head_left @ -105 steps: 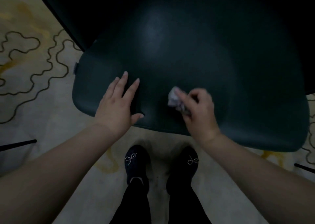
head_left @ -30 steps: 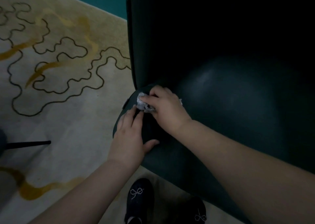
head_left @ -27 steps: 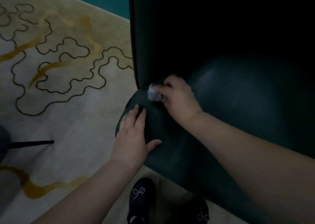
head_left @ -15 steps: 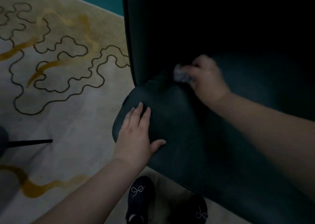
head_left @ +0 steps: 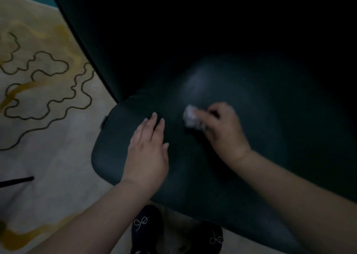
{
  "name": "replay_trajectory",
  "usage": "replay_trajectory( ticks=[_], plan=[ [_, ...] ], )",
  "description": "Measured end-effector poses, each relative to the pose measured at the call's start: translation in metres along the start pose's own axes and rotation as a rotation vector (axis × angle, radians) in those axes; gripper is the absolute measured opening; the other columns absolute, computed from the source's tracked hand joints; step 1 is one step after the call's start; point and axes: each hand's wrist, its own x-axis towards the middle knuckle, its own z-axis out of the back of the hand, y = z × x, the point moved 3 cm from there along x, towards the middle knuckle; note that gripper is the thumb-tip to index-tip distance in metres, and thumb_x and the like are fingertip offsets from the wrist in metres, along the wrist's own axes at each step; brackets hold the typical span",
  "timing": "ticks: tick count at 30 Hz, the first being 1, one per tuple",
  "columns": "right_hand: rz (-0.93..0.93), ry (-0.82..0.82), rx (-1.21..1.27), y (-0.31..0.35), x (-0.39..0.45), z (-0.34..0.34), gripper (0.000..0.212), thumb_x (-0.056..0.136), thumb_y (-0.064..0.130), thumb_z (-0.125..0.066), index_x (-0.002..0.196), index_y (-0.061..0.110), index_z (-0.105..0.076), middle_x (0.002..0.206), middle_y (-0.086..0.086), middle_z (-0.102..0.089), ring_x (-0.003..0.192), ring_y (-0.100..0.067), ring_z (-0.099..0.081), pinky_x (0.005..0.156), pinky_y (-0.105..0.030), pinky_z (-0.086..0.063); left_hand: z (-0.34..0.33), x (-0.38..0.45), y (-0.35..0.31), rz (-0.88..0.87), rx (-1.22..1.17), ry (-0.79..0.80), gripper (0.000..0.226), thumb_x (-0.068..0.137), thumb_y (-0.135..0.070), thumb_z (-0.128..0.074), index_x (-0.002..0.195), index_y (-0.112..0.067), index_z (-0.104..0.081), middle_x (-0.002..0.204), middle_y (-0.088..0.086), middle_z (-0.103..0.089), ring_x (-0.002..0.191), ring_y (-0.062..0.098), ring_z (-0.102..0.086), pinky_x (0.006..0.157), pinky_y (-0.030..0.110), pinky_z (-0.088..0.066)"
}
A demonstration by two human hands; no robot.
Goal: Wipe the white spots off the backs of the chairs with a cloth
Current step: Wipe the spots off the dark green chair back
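Note:
A dark green padded chair (head_left: 260, 103) fills the middle and right of the head view, its rounded cushion edge nearest me. My left hand (head_left: 147, 153) lies flat on the cushion near its left corner, fingers spread and holding nothing. My right hand (head_left: 222, 130) is closed around a small crumpled whitish cloth (head_left: 191, 118) and presses it against the cushion surface just right of the left hand. The right hand and cloth are blurred. No white spots can be made out in this dim picture.
A beige carpet (head_left: 44, 134) with black wavy lines and yellow streaks covers the floor on the left. A thin black chair leg (head_left: 17, 181) lies at the left edge. My two dark shoes (head_left: 146, 228) stand under the cushion's front edge.
My right hand with the cloth has swept from the crease by the chair's upright part down and right onto the cushion. The view has shifted; my left hand stays flat on the cushion.

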Motion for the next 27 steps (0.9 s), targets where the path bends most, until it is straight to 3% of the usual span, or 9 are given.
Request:
replay_trajectory(
  ticks=[3, 6, 8, 10, 13, 17, 21, 24, 27],
  plan=[
    [-0.389, -0.259, -0.105, -0.074, 0.008, 0.033, 0.044, 0.084, 0.006, -0.055, 0.124, 0.025, -0.061, 0.115, -0.018, -0.052, 0.104, -0.033, -0.049, 0.086, -0.024, -0.034, -0.003, 0.008, -0.009, -0.014, -0.004, 0.008, 0.059, 0.098, -0.029, -0.045, 0.150, -0.014, -0.023, 0.160, 0.002, -0.011, 0.145, 0.020, -0.008, 0.119, 0.031, -0.005],
    [-0.625, -0.405, -0.137, -0.106, -0.001, 0.044, 0.039, 0.089, 0.013, -0.060, 0.126, 0.027, -0.061, 0.115, -0.012, -0.045, 0.104, -0.029, -0.049, 0.096, -0.035, -0.042, -0.005, 0.017, -0.017, -0.003, 0.021, 0.031, 0.067, 0.095, -0.042, -0.046, 0.152, -0.018, -0.018, 0.161, 0.000, -0.004, 0.146, 0.019, -0.002, 0.120, 0.033, -0.003],
    [-0.612, -0.394, -0.121, -0.097, 0.001, 0.034, 0.030, 0.091, 0.026, -0.061, 0.120, 0.018, -0.062, 0.110, -0.009, -0.046, 0.099, -0.025, -0.050, 0.095, -0.039, -0.044, -0.006, 0.021, -0.023, 0.001, 0.070, 0.057, 0.078, 0.091, -0.054, -0.044, 0.153, -0.019, -0.013, 0.161, 0.000, 0.001, 0.146, 0.019, 0.002, 0.120, 0.038, -0.005],
    [-0.437, -0.322, -0.072, -0.078, 0.014, 0.026, 0.031, 0.090, 0.026, -0.063, 0.115, 0.008, -0.063, 0.107, -0.013, -0.049, 0.096, -0.024, -0.051, 0.091, -0.042, -0.045, -0.007, 0.025, -0.031, 0.015, 0.126, 0.089, 0.091, 0.084, -0.069, -0.038, 0.153, -0.020, -0.003, 0.160, -0.001, 0.010, 0.146, 0.019, 0.009, 0.120, 0.041, -0.005],
    [-0.137, -0.164, -0.060, -0.053, 0.043, 0.024, 0.042, 0.081, 0.005, -0.067, 0.122, 0.014, -0.065, 0.105, -0.020, -0.052, 0.095, -0.034, -0.050, 0.082, -0.046, -0.046, -0.010, 0.030, -0.039, 0.037, 0.177, 0.117, 0.106, 0.074, -0.080, -0.034, 0.152, -0.020, 0.007, 0.158, -0.002, 0.020, 0.145, 0.020, 0.015, 0.120, 0.041, -0.003],
    [0.001, -0.087, -0.101, -0.058, 0.074, 0.025, 0.045, 0.082, 0.005, -0.065, 0.124, 0.020, -0.064, 0.107, -0.021, -0.052, 0.096, -0.037, -0.050, 0.081, -0.046, -0.046, -0.012, 0.038, -0.050, 0.006, 0.184, 0.113, 0.109, 0.072, -0.080, -0.039, 0.152, -0.020, 0.005, 0.158, -0.003, 0.018, 0.145, 0.018, 0.015, 0.120, 0.040, -0.004],
    [-0.375, -0.320, -0.206, -0.118, 0.077, 0.048, 0.024, 0.087, 0.030, -0.065, 0.102, 0.012, -0.061, 0.102, -0.010, -0.053, 0.097, -0.027, -0.056, 0.085, -0.043, -0.047, -0.016, 0.046, -0.062, -0.050, 0.160, 0.099, 0.105, 0.074, -0.074, -0.048, 0.153, -0.020, -0.004, 0.160, -0.004, 0.010, 0.145, 0.015, 0.011, 0.120, 0.039, -0.007],
    [-0.564, -0.338, -0.201, -0.151, 0.044, 0.070, 0.031, 0.088, 0.024, -0.057, 0.119, 0.024, -0.060, 0.113, -0.007, -0.050, 0.105, -0.023, -0.049, 0.094, -0.037, -0.043, -0.018, 0.047, -0.068, -0.082, 0.139, 0.101, 0.096, 0.080, -0.067, -0.050, 0.153, -0.020, -0.008, 0.160, -0.004, 0.007, 0.145, 0.014, 0.009, 0.120, 0.039, -0.009],
    [-0.724, -0.462, -0.278, -0.163, -0.001, 0.086, 0.025, 0.085, 0.033, -0.064, 0.109, 0.027, -0.061, 0.111, -0.003, -0.050, 0.105, -0.024, -0.050, 0.096, -0.040, -0.044, -0.019, 0.047, -0.067, -0.096, 0.133, 0.085, 0.084, 0.088, -0.057, -0.047, 0.153, -0.019, -0.010, 0.161, -0.003, 0.004, 0.146, 0.015, 0.006, 0.121, 0.037, -0.006]
  ],
)
